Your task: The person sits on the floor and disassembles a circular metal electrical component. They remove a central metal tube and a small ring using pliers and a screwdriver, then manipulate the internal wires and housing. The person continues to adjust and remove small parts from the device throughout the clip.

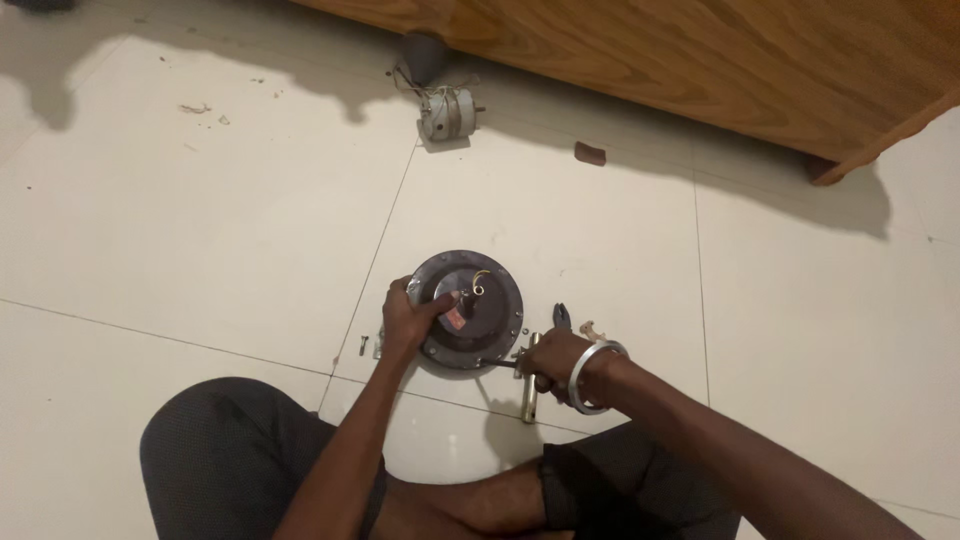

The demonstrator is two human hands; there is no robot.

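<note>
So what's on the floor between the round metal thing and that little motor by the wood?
Only bare white floor tiles between round motor housing and small motor, head view.

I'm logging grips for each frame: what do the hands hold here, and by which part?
The left hand steadies the round motor housing at its left rim. The right hand grips a thin tool's handle, its tip at the housing's lower edge.

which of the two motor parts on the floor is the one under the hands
The large dark round motor housing, held by the left hand with the right hand at its rim. The small pale motor lies apart, untouched, near the wooden furniture.
</note>
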